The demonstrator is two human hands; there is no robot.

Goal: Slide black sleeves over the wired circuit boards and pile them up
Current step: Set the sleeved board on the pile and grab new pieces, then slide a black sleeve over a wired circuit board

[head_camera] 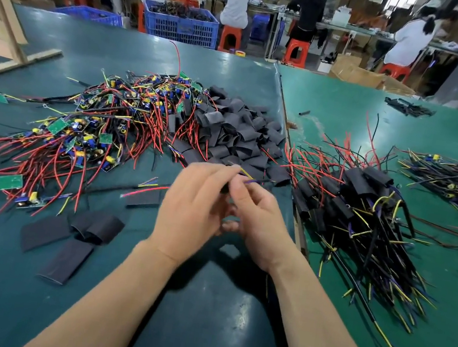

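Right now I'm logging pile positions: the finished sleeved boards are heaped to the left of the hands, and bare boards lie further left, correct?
Not quite. The head view shows the sleeved boards heaped right of the hands; bare boards do lie left.

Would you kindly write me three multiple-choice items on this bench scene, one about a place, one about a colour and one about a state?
1. Where does the pile of sleeved boards lie, seen from the hands?
A. to their right
B. to their left
C. behind the blue crate

2. What colour are the loose sleeves?
A. white
B. black
C. orange

3. What are the two hands doing?
A. lying flat on the mat
B. pinching a bundle of thin wires
C. lifting a crate

Answers: 1 A, it sits on the lighter green mat at right. 2 B, all are black. 3 B, left hand and right hand meet around the wires.
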